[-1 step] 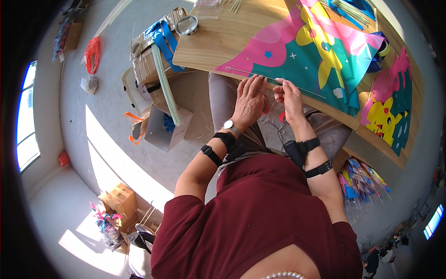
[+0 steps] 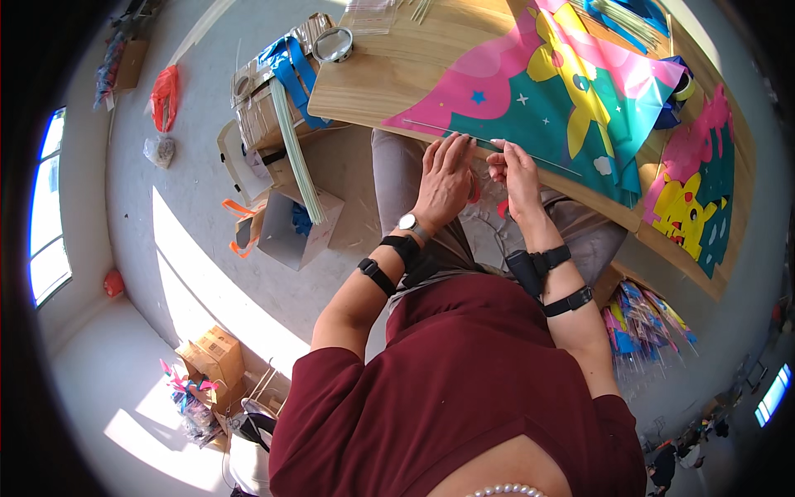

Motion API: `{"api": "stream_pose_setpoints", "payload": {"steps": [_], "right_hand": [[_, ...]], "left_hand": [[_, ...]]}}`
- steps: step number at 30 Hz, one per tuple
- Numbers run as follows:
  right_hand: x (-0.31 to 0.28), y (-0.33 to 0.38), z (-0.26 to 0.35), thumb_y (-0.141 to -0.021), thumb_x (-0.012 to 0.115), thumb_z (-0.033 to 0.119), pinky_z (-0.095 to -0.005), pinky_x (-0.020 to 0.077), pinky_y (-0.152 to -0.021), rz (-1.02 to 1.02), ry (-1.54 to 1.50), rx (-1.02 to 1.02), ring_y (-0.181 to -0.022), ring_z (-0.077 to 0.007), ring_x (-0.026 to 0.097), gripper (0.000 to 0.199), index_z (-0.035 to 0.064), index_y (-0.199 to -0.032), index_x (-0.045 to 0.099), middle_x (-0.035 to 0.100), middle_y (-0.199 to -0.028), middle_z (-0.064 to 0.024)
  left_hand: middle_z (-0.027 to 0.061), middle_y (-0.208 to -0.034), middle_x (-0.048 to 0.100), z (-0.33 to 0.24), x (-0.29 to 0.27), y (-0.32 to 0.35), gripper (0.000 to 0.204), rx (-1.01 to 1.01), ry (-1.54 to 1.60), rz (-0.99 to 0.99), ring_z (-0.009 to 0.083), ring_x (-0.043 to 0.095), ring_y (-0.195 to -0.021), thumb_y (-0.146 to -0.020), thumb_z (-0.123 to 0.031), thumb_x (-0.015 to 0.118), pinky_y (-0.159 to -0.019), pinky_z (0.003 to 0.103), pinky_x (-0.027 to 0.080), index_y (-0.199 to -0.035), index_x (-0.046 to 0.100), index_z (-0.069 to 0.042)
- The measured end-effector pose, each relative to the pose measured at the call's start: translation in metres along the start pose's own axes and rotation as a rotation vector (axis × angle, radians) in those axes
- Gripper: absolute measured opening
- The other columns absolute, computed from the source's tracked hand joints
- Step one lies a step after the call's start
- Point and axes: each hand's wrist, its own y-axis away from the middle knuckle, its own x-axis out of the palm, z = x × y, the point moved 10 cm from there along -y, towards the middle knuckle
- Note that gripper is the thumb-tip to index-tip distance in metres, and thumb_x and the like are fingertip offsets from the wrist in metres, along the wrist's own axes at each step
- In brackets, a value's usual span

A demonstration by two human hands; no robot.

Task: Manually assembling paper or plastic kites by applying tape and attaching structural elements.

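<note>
A triangular kite sail in pink and teal, printed with a yellow cartoon figure, lies spread on the wooden table. Along its near edge runs a thin rod. My left hand is at this edge, its bent fingers close together on the fabric and rod; its thumb is hidden. Just to its right, my right hand pinches the same edge between thumb and forefinger, the other fingers curled in. What lies between the fingertips is partly covered.
A second printed sail lies at the table's right. A round tin stands at the left corner. Beside the table are a cardboard box with pale rods and an open carton. Packed colourful pieces sit low right.
</note>
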Motion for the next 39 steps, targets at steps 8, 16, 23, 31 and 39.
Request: {"api": "stream_pose_setpoints", "payload": {"steps": [8, 16, 23, 31, 39], "right_hand": [[0.0, 0.001, 0.0, -0.11, 0.039, 0.025, -0.0222, 0.0451, -0.059, 0.002, -0.018, -0.007, -0.064, -0.0077, 0.057, 0.031, 0.002, -0.116, 0.059, 0.064, -0.082, -0.0038], [0.003, 0.003, 0.0, -0.11, 0.039, 0.027, -0.0216, 0.044, -0.057, -0.027, 0.029, -0.042, -0.062, -0.0072, 0.056, 0.031, 0.0037, -0.116, 0.059, 0.063, -0.081, -0.0031], [0.005, 0.003, 0.0, -0.11, 0.04, 0.027, -0.0221, 0.0437, -0.056, -0.026, 0.012, -0.053, -0.061, -0.007, 0.054, 0.031, 0.0028, -0.117, 0.058, 0.061, -0.078, -0.0021], [0.002, 0.0, 0.007, -0.109, 0.041, 0.023, -0.0232, 0.0459, -0.055, -0.035, 0.064, -0.09, -0.058, -0.0072, 0.053, 0.03, 0.0, -0.115, 0.059, 0.061, -0.076, -0.0033], [-0.006, -0.022, 0.028, -0.097, 0.063, 0.019, -0.0364, 0.0504, -0.057, -0.053, 0.715, -0.221, -0.061, -0.0215, 0.066, 0.022, 0.0014, -0.11, 0.063, 0.071, -0.08, -0.0118]], "left_hand": [[0.0138, -0.144, 0.043, 0.0, 0.001, 0.001, 0.062, 0.008, -0.024, -0.009, 0.0303, 0.035, -0.141, -0.081, -0.008, 0.064, -0.118, 0.047, 0.025, -0.141, 0.048, -0.001], [0.0139, -0.145, 0.043, -0.001, 0.002, 0.0, 0.063, -0.001, -0.028, 0.003, 0.0301, 0.035, -0.142, -0.081, -0.008, 0.064, -0.118, 0.048, 0.023, -0.142, 0.048, -0.002], [0.0153, -0.146, 0.042, -0.007, 0.012, -0.001, 0.067, 0.058, -0.082, 0.068, 0.0307, 0.035, -0.142, -0.08, -0.012, 0.064, -0.117, 0.053, 0.021, -0.145, 0.047, -0.017], [0.0148, -0.146, 0.043, -0.008, 0.011, -0.002, 0.064, 0.061, -0.088, 0.063, 0.0303, 0.037, -0.141, -0.081, -0.013, 0.064, -0.117, 0.052, 0.022, -0.143, 0.048, -0.018], [0.0138, -0.143, 0.044, -0.009, 0.007, -0.002, 0.063, 0.071, -0.087, 0.016, 0.0301, 0.039, -0.139, -0.077, -0.008, 0.065, -0.115, 0.049, 0.025, -0.138, 0.055, -0.018]]}}
